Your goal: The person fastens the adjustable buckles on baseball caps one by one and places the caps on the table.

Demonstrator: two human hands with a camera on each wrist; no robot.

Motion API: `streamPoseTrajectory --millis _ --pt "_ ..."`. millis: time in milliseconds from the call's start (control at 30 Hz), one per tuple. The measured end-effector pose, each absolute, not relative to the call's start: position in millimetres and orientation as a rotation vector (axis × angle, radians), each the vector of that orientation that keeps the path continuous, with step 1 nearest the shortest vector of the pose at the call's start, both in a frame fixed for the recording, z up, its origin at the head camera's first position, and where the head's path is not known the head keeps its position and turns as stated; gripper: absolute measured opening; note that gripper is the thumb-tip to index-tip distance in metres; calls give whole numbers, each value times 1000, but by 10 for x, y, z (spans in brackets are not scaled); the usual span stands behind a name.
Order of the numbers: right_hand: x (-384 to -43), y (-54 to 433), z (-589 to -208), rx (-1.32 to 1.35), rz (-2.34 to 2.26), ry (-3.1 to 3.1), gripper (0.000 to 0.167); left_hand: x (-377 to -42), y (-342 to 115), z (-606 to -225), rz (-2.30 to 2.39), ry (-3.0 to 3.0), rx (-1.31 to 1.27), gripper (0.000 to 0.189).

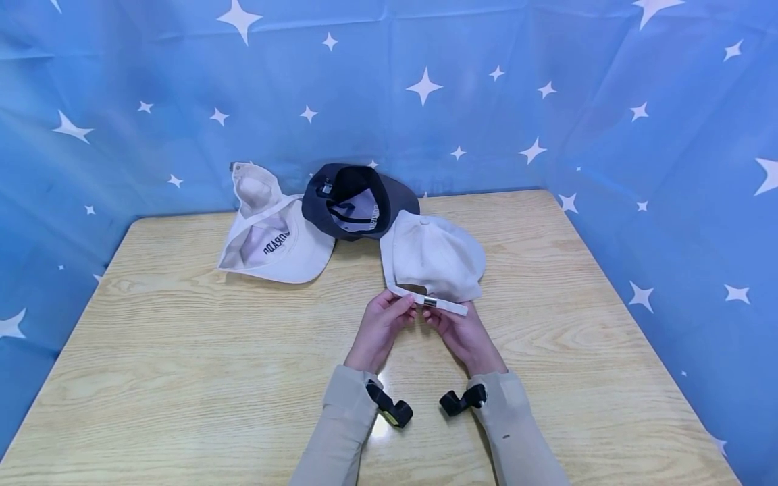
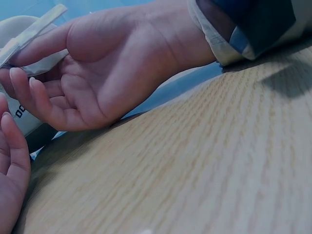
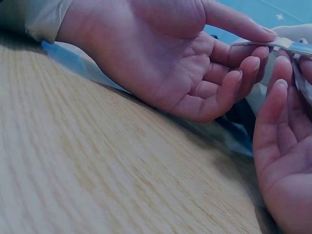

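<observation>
From the person's head, one camera looks forward and down across the counter (image 1: 182, 364), while low, close wrist views both catch the left grip (image 1: 375, 329) and the right grip (image 1: 464, 339).

One white cap (image 1: 313, 255) sat at eleven o'clock from the middle of the one surface (image 1: 182, 371), one dark cap (image 1: 402, 196) at twelve and a second white cap (image 1: 446, 250) at one: three caps. There was one buckle (image 1: 430, 302), one left hand (image 1: 377, 329) and one right hand (image 1: 464, 337), two sleeves (image 1: 340, 425) (image 1: 519, 428) and two black bands (image 1: 381, 399) (image 1: 473, 397).
</observation>
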State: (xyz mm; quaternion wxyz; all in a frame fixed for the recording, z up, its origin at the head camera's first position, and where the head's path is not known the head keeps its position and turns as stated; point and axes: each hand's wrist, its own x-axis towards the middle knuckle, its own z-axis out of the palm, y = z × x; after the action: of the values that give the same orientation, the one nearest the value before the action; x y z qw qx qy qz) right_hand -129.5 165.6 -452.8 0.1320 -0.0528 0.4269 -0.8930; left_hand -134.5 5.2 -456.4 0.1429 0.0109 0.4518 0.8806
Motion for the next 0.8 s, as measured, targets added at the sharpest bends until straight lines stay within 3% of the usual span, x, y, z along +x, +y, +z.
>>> streamPoseTrajectory --millis 800 --pt "-1307 1642 -4530 -198 -2567 1296 10 -1336 58 -4563 2498 1354 48 16"
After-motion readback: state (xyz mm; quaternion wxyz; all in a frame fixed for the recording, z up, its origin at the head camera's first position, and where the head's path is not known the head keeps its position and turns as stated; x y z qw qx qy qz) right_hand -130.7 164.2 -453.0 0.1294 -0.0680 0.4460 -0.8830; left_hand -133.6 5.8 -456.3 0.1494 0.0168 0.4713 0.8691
